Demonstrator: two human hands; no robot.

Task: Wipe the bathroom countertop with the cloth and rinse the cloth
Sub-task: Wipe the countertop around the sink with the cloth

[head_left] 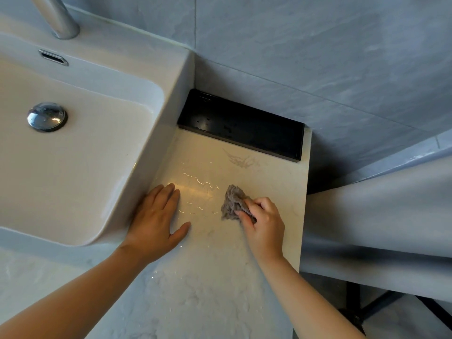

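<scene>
Your right hand (pixel 265 225) grips the cloth (pixel 231 201): its fingers are curled over the crumpled grey wad and press it onto the counter (pixel 220 270). The cloth sticks out from your hand toward 10 o'clock and lies on the pale marble top, about midway between the counter's near edge and the tray (pixel 242 127).

Your left hand (pixel 156 217) lies flat at 9 o'clock of the cloth, apart from it. Its fingers are straight and together and hold nothing, the thumb is spread toward 3 o'clock, and the hand's outer edge sits against the sink (pixel 159 133) wall.

Thin wet streaks (pixel 195 181) glint on the counter between your two hands. At 12 o'clock of the cloth there is a faint grey smear (pixel 242 161), and just beyond it the black tray stands against the tiled wall (pixel 318 57), touching the sink's side at its 9 o'clock end.

The white sink fills the 9 o'clock side of the view, with the chrome plug (pixel 47 116) in its basin, the overflow slot (pixel 53 57) at 12 o'clock of the plug, and the tap (pixel 61 19) base above that.
</scene>
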